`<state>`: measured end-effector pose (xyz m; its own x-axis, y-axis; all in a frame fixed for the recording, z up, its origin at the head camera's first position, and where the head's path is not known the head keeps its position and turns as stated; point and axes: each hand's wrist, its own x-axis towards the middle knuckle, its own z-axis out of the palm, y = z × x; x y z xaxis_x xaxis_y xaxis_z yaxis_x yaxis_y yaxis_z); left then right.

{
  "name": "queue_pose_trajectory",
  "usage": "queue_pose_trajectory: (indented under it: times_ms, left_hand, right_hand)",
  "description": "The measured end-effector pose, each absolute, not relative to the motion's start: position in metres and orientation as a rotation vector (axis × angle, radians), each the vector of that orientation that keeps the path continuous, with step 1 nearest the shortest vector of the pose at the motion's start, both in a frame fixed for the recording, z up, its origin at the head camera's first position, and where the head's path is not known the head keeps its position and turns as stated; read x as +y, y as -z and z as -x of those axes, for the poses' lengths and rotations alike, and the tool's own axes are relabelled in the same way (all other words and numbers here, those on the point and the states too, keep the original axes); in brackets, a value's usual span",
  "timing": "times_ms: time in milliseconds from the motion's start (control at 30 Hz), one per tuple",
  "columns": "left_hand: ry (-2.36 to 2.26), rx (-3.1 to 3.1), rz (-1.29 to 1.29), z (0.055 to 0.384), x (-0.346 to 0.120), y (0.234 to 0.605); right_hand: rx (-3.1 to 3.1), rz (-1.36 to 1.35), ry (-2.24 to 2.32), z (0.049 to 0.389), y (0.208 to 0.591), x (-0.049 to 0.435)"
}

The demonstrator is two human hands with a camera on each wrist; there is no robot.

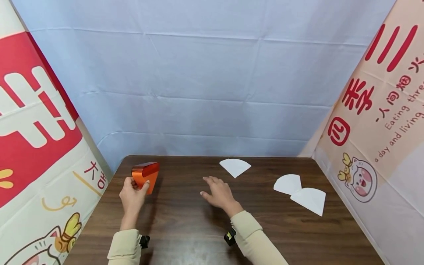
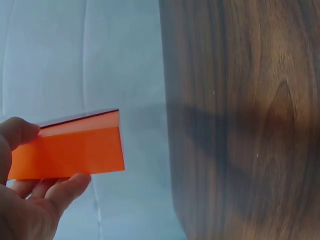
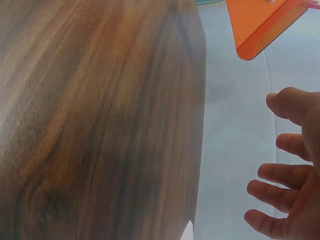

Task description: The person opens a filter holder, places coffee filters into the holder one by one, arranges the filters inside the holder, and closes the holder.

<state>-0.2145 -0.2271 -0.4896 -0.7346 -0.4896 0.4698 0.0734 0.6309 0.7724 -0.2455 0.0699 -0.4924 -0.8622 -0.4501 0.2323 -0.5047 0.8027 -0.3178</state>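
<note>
My left hand grips an orange, wedge-shaped plastic holder above the left part of the table, thumb on one face and fingers on the other. The holder is wide at the top and narrows downward, with a see-through darker orange top part. In the left wrist view the holder lies between thumb and fingers. My right hand is over the middle of the table with fingers spread and nothing in it. In the right wrist view the holder is beyond the thumb.
A white fan-shaped paper filter lies near the table's back edge. At the right, two more paper filters lie with their edges meeting. The brown wooden table is bounded by a pale cloth behind and printed cloths at both sides.
</note>
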Motion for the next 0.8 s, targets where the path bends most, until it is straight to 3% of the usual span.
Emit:
queue_pose_trajectory:
  times_ms: [800]
  left_hand:
    - [1.365,-2.227,0.012,0.222,-0.182,0.499]
  right_hand:
    - [-2.819,-0.598,-0.627,0.247,0.496,0.117]
